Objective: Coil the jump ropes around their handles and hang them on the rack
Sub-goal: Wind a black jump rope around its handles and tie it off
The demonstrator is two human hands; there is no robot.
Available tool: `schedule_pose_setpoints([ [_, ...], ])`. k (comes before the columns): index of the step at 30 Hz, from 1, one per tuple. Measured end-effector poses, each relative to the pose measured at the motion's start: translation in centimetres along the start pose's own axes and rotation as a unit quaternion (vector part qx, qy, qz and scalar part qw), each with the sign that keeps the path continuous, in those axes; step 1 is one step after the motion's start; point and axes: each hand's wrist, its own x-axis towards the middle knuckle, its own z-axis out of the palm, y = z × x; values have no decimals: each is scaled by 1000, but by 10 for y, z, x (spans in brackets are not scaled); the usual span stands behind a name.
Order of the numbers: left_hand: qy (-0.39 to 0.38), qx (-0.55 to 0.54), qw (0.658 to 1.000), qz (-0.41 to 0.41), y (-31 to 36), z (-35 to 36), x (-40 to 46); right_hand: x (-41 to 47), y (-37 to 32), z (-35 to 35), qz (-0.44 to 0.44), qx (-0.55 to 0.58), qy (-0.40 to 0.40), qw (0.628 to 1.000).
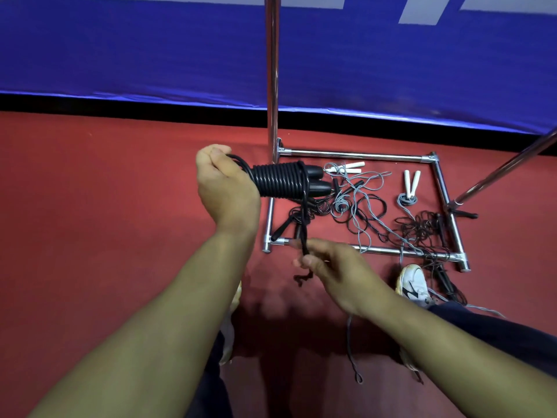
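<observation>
1. Two bare forearms are reaching up from the near edge, over dark trouser legs and a red, matte floor that looks faintly textured.
2. Right hand (pixel 337 273) is pinching a doubled, twisted length of black cord between thumb and fingers, a short end dangling below the pinch.
3. Left hand (pixel 224 188) is clamped around the near end of a black jump rope bundle (pixel 280 181), its fingers curled tight; the bundle is sticking out to the right, above the floor and in front of the rack's upright pole.
4. Smooth, glossy cord is lying in neat ribbed turns around two rounded black handles, whose tips are poking out at the right end.
5. Cord is running down from the coil to the right hand's pinch.
6. Beyond the hands, a chrome rack base (pixel 355 155) of shiny round tubes is forming a rectangle on the floor, with an upright pole (pixel 272 79) rising at its far left corner.
7. Loose jump ropes (pixel 361 203) are lying tangled inside that frame: thin black and grey cords, plus white handles (pixel 411 179) and some black ones.
8. White sneaker (pixel 414 282) is resting just near of the frame's near bar.
9. Blue fabric banner (pixel 135 55) is covering the far wall, a black strip running along its foot.
</observation>
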Motion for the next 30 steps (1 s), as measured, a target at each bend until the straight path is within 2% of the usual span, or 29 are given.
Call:
schedule_pose_setpoints([
  [2,-19,12,999,33,1,-2,-5,6,0,-6,30,-27,-4,999],
  [5,-30,16,998,58,4,-4,-9,9,-3,-15,79,-12,46,996],
  [8,-19,10,999,31,4,-4,-5,8,-3,-12,111,35,82,990],
  [11,-11,-4,1000,-10,3,0,-4,6,0,-4,132,94,65,985],
  [13,-9,-16,999,-33,3,1,-5,4,0,1,83,71,85,990],
  [15,1,-28,998,-65,2,2,-2,1,-3,1,-27,22,153,988],
  [16,9,-33,996,-78,0,2,1,0,-3,1,-68,35,182,980],
  [18,22,-40,995,-93,-3,1,6,-2,-9,2,-95,98,229,964],
  [21,29,-40,994,-102,-5,0,7,-6,-13,-1,-122,32,285,950],
  [25,52,-37,992,-107,-5,-2,11,-15,-17,-7,-158,-70,252,952],
  [28,58,-32,993,-96,-5,-4,12,-13,-14,-4,-100,-93,223,965],
  [30,53,-28,995,-82,-3,-4,11,-10,-13,-2,-80,-72,153,982],
])
